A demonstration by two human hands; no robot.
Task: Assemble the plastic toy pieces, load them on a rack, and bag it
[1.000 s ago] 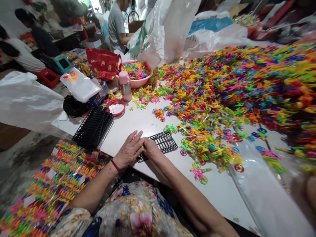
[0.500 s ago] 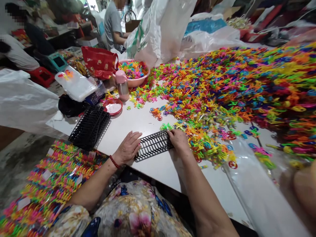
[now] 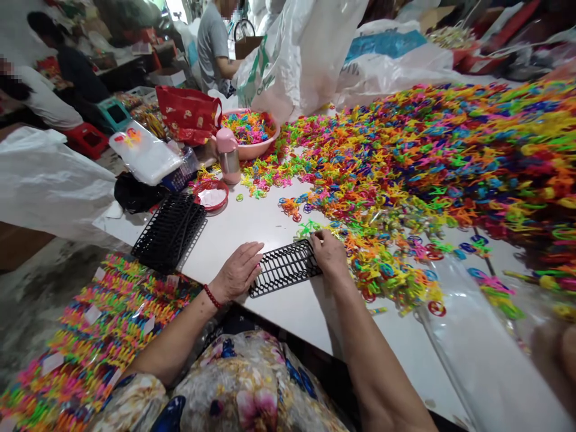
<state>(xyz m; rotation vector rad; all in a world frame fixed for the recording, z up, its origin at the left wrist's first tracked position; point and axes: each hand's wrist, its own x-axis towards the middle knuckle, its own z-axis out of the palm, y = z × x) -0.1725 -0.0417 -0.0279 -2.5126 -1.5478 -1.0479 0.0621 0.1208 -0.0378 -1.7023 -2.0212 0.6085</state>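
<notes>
flat on the white table (image 3: 270, 222), just in front of the person, lay a black plastic grid tray (image 3: 284, 267), slightly askew with its long side running left to right. the left hand (image 3: 238, 273) rested palm down at the tray's left end, fingers loosely spread and stretched out, their tips on or at the tray's edge; it gripped nothing. a red bead bracelet (image 3: 210, 297) sat on that wrist. the right hand (image 3: 330, 258) lay at the tray's right end, fingers curled down toward its far corner, where a green plastic piece (image 3: 308, 228) lay just beside them; whether the fingertips pinched anything could not be told from this angle, since the hand hid them.

right of the tray and touching its far side spread a huge heap of small coloured plastic toy pieces (image 3: 427, 162), covering most of the table. to the left, well apart from the hands, sat a stack of black grid trays (image 3: 171, 231), and beyond it a small red dish (image 3: 211, 195), a pink bottle (image 3: 228, 155) and a pink basin (image 3: 252, 132) full of the same pieces. a clear plastic bag (image 3: 477, 354) lay at the right edge. below the table on the left were rows of packed coloured pieces (image 3: 99, 324). other people sat at work in the background.
</notes>
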